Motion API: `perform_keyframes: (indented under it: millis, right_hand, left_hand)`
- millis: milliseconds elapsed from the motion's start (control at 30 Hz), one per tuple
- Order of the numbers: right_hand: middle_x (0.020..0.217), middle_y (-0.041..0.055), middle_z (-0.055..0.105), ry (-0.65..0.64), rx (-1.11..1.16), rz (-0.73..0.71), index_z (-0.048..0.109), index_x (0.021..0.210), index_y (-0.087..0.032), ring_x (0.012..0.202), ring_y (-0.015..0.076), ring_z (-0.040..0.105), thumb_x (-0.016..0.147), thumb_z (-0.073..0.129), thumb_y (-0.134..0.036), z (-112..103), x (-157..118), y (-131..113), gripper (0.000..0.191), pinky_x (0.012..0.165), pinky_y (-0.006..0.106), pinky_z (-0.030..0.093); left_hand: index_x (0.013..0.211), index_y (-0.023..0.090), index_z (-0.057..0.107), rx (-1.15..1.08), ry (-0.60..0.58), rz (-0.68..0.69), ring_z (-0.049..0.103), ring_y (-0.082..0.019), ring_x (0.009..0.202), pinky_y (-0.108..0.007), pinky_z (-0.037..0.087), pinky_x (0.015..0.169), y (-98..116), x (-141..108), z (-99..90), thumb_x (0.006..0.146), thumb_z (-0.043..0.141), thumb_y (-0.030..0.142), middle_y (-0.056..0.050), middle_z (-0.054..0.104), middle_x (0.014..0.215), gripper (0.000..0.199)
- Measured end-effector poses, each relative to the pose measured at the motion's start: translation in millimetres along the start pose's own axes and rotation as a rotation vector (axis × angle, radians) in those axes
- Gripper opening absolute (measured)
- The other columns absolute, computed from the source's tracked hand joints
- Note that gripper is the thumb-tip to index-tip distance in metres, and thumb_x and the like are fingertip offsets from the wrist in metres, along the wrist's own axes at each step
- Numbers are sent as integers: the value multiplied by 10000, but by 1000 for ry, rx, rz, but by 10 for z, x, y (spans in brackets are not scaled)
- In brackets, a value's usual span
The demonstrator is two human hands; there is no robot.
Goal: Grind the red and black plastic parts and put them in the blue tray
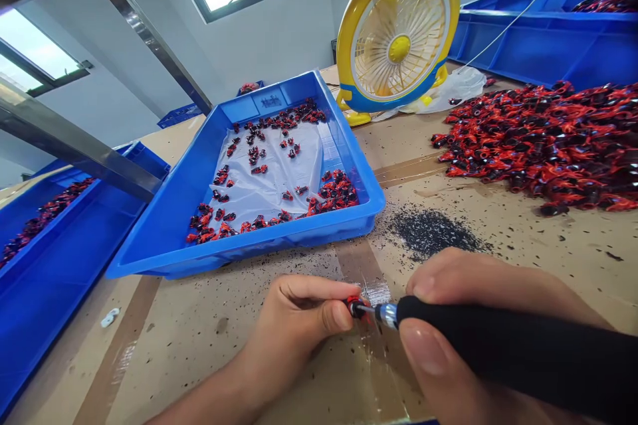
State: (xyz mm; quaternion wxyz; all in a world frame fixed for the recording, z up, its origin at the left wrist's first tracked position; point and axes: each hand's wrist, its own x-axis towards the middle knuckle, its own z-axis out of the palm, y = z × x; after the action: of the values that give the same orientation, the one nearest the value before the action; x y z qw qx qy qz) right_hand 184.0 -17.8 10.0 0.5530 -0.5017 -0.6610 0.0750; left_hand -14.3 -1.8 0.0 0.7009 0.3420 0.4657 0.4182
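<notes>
Between the thumb and fingers of my left hand (299, 319) is a small red and black part (353, 305), held above the table. My right hand (448, 319) is closed around a thick black electric screwdriver (498, 339) with a silver and blue collar. Its thin metal bit meets the part's near end; whether it sits inside a hole I cannot make out. Beyond my hands stands a blue tray (279, 239), lined with a white plastic sheet, with many similar red and black parts lying in it.
At the right lies a big heap of red and black parts (548, 146). Black shavings (433, 232) are piled before it. A yellow fan (399, 46) stands behind the tray. More blue bins (538, 46) are at the back right and left. A metal post (144, 33) rises at the left.
</notes>
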Motion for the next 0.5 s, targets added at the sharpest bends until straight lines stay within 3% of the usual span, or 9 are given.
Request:
perform_keyframes:
  millis: [100, 200, 300, 500]
  right_hand:
    - [775, -57, 802, 36, -4, 21, 669, 947, -316, 567, 111, 753, 1038, 671, -428, 18, -16, -8, 144, 634, 222, 609]
    - [784, -46, 807, 32, 35, -29, 693, 955, -307, 586, 124, 768, 992, 724, -368, 6, -29, 24, 78, 588, 212, 612]
    - [714, -66, 772, 18, 55, -16, 691, 956, -309, 515, 98, 729, 994, 733, -396, -3, -34, 54, 105, 442, 184, 530]
    - [755, -34, 791, 13, 2, -13, 681, 961, -303, 559, 106, 753, 1002, 718, -427, 11, -26, 59, 136, 336, 183, 415]
  left_hand:
    - [777, 270, 929, 16, 16, -7, 829, -128, 701, -146, 635, 723, 7, -7, 8, 635, 1093, 375, -34, 906, 823, 241]
    - [774, 275, 929, 9, 21, -13, 817, -121, 686, -144, 624, 693, 10, -9, 10, 641, 1088, 389, -29, 907, 825, 236]
    - [765, 280, 927, 7, 24, -2, 819, -121, 706, -150, 627, 721, 4, -13, 11, 643, 1089, 387, -24, 909, 835, 229]
    - [771, 282, 929, 20, 24, -19, 813, -119, 692, -150, 616, 708, -2, -25, 20, 627, 1092, 411, -29, 908, 833, 252]
